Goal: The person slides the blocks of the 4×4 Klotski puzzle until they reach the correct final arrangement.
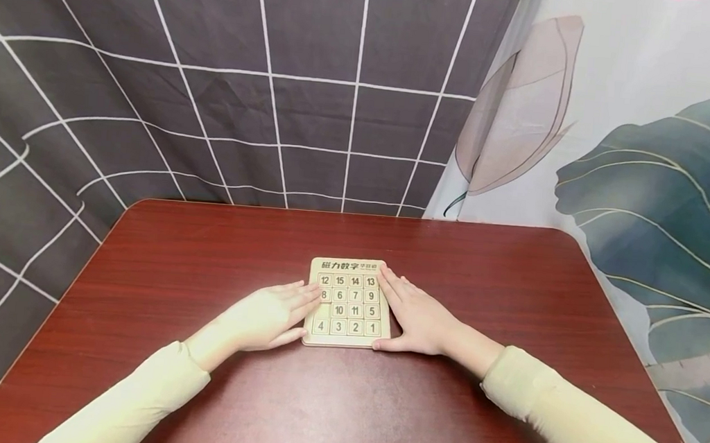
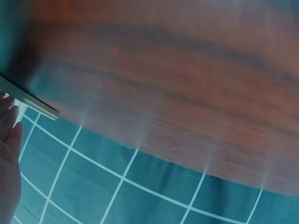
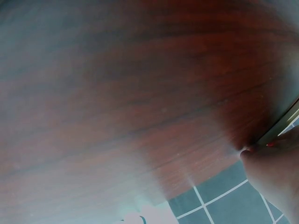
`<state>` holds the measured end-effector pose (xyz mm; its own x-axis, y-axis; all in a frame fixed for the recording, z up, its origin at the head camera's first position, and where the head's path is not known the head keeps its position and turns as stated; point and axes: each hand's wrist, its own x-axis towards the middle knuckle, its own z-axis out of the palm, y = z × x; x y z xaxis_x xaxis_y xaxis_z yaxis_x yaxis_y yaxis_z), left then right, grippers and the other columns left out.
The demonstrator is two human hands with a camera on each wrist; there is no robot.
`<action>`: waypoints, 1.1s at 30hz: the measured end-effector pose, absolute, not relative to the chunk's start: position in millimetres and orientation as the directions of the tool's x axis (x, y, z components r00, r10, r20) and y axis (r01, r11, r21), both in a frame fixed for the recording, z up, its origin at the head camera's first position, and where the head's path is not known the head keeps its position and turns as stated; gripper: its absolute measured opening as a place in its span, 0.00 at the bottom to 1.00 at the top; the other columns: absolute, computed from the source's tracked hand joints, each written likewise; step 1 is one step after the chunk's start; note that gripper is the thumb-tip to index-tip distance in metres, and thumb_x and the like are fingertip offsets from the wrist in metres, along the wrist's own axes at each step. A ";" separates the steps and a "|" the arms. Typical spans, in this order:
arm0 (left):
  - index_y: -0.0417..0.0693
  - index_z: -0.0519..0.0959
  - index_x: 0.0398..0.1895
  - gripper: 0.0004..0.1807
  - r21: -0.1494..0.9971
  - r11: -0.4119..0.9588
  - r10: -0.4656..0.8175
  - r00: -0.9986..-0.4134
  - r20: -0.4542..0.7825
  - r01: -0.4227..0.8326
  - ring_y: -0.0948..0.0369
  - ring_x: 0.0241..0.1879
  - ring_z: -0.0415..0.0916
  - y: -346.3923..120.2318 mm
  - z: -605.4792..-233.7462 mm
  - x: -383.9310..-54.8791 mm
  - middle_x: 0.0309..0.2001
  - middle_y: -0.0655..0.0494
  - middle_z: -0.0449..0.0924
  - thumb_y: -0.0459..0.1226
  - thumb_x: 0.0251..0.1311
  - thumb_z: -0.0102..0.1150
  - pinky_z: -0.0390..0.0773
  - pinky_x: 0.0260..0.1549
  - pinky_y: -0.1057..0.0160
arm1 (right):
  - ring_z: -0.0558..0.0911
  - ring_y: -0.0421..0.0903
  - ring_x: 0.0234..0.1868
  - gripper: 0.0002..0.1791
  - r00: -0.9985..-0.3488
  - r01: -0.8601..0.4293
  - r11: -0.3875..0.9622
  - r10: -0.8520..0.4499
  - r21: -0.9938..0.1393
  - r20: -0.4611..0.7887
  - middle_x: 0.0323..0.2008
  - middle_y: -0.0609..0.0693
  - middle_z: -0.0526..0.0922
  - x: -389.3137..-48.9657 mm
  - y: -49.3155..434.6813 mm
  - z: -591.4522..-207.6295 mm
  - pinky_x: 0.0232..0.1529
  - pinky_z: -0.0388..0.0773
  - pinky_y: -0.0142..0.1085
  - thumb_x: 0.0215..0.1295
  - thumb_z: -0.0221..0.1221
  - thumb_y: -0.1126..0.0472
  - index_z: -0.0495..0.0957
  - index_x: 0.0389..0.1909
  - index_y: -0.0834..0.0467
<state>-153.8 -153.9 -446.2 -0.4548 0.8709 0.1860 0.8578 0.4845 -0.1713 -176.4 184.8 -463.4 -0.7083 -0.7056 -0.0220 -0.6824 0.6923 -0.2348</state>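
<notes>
A pale wooden number slide puzzle (image 1: 346, 340) lies flat on the table, with numbered square tiles under a line of dark printed characters. One gap shows at the left end of its third row, beside tile 10. My left hand (image 1: 269, 315) rests along the puzzle's left side, its straight fingertips over the edge by tile 8. On the opposite side, my right hand (image 1: 424, 321) touches the right edge, fingers extended near the top corner and thumb at the bottom corner. Each wrist view catches only part of the hand and the board's thin edge (image 2: 39, 106).
The dark red wooden table (image 1: 203, 237) has rounded back corners. Behind and left of it hangs a grey cloth with a white grid (image 1: 313, 114). A white curtain with large leaf prints (image 1: 665, 176) hangs at the right.
</notes>
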 end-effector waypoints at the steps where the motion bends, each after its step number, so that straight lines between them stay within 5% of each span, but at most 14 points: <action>1: 0.36 0.81 0.65 0.31 -0.168 0.488 0.869 -0.458 0.187 0.857 0.50 0.69 0.80 -153.9 -447.1 -152.3 0.68 0.42 0.82 0.49 0.69 0.66 0.78 0.72 0.53 | 0.54 0.57 0.86 0.68 -0.709 -0.681 0.693 -0.705 -0.236 -0.023 0.86 0.64 0.44 -176.2 184.7 -463.3 0.85 0.58 0.54 0.61 0.66 0.28 0.47 0.84 0.69; 18: 0.37 0.81 0.65 0.34 -0.173 0.448 0.888 -0.413 0.202 0.877 0.51 0.68 0.81 -155.5 -442.6 -140.2 0.66 0.43 0.83 0.54 0.67 0.67 0.79 0.71 0.52 | 0.54 0.58 0.86 0.67 -0.707 -0.684 0.691 -0.707 -0.234 -0.019 0.86 0.64 0.44 -176.5 185.2 -464.9 0.85 0.58 0.54 0.61 0.65 0.28 0.47 0.84 0.69; 33: 0.35 0.77 0.70 0.33 -0.118 0.560 0.827 -0.547 0.129 0.820 0.48 0.72 0.77 -149.7 -436.2 -189.1 0.71 0.41 0.78 0.49 0.72 0.62 0.74 0.75 0.51 | 0.53 0.57 0.87 0.68 -0.711 -0.677 0.696 -0.703 -0.237 -0.033 0.87 0.63 0.42 -176.1 184.7 -464.0 0.85 0.58 0.54 0.62 0.65 0.28 0.46 0.84 0.68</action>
